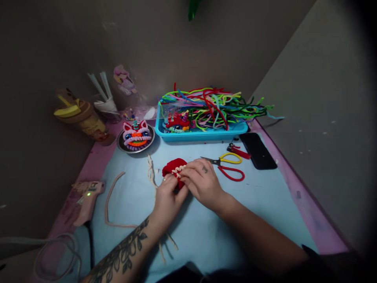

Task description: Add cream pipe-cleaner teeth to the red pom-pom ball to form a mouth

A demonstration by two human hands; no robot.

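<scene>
A small red pipe-cleaner piece [174, 166] with a cream coiled strip [178, 170] on it lies on the light blue table mat [138, 196]. My left hand [168, 195] is closed on its lower left side. My right hand [202, 182] pinches the cream strip at the piece's right side, fingers pressed together. A cream pipe cleaner [151, 171] trails away from the piece to the left and towards me.
A blue tray [203, 135] piled with colourful pipe cleaners stands behind. Scissors with yellow and red handles [228, 167], a black phone [257, 150], a finished lion-head figure on a metal dish [136, 136], a pink glue gun [86, 196], a long cream pipe cleaner [110, 200] and a cup [84, 118] surround the hands.
</scene>
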